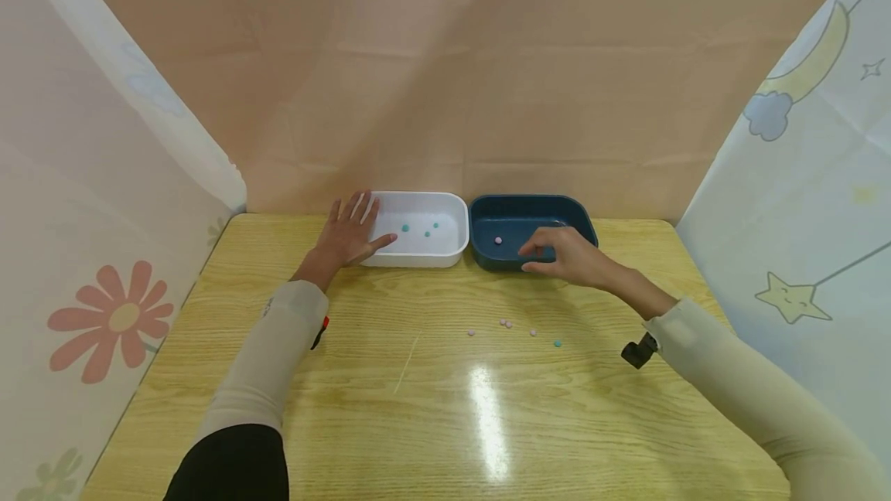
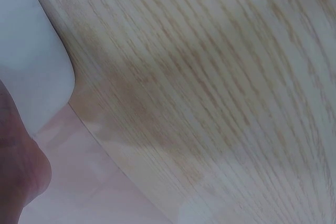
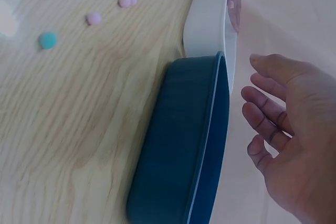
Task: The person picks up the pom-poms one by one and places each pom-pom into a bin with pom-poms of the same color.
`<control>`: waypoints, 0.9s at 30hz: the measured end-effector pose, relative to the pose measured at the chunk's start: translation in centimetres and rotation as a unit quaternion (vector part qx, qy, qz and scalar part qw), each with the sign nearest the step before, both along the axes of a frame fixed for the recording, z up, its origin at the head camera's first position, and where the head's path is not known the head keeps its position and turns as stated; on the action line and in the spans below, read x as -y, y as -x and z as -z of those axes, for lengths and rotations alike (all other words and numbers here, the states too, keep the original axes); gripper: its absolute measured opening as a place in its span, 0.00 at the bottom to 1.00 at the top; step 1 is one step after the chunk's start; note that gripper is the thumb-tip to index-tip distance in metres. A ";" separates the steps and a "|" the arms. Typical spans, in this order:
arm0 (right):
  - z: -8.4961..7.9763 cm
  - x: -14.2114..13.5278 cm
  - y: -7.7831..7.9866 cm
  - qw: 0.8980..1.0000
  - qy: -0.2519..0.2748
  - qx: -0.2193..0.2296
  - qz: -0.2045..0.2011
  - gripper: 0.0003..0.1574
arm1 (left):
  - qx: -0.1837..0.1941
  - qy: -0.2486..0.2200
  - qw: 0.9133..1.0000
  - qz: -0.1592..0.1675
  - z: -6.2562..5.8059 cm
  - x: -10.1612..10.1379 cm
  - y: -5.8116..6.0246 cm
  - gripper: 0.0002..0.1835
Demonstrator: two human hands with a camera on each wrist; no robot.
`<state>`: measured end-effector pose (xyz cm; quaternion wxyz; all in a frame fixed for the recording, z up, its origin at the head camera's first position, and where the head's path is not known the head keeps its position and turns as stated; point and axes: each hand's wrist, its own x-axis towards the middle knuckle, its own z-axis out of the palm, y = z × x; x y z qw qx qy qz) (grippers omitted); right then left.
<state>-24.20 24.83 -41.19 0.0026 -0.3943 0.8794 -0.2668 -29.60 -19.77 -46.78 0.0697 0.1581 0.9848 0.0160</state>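
Observation:
My left hand [image 1: 346,234] rests with spread fingers over the left end of a white tray [image 1: 418,261], thumb along its front rim. Several small teal pieces, one of them this teal piece [image 1: 406,228], lie inside it. Above the dark blue tray [image 1: 490,260] hovers my right hand [image 1: 567,256], its fingers loosely bent and a gap showing between thumb and fingertips. In the right wrist view nothing sits between the fingers [image 3: 262,108]. One small round pink piece [image 1: 497,240] lies on the blue tray's floor, left of that hand.
On the wooden table [image 1: 362,408] in front of the trays lie several pink pieces, among them a pink piece [image 1: 533,332], with one teal piece [image 1: 558,344] at their right. The trays stand side by side against a tan backdrop [image 1: 418,99]; patterned side panels flank the table.

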 end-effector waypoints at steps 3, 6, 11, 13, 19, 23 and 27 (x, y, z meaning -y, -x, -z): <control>0.2 -0.4 -0.3 1.000 -0.002 0.002 -0.002 0.13 | -0.001 -0.004 1.000 0.001 -0.1 -0.1 -0.1 0.54; 0.4 -0.9 -0.5 1.000 -0.006 0.003 -0.005 0.12 | -0.004 -0.001 1.000 0.001 -0.1 -0.2 -0.2 0.53; 0.6 -1.8 -1.1 1.000 -0.008 0.021 -0.011 0.12 | -0.007 0.004 1.000 0.001 -0.1 -0.1 -0.2 0.53; 0.8 -2.1 -1.3 0.999 -0.004 0.030 -0.015 0.12 | -0.008 0.005 1.000 0.001 0.0 -0.1 -0.1 0.53; 1.7 -3.3 -2.0 0.998 -0.008 0.056 -0.018 0.12 | -0.002 0.004 1.000 -0.001 0.3 0.0 0.2 0.55; 2.1 -3.8 -2.4 0.998 -0.011 0.062 -0.022 0.13 | -0.001 0.010 1.000 -0.004 0.3 -0.1 0.2 0.54; 2.7 -4.2 -2.7 0.997 -0.008 0.063 -0.037 0.15 | -0.003 0.011 1.000 -0.002 0.1 -0.1 0.0 0.54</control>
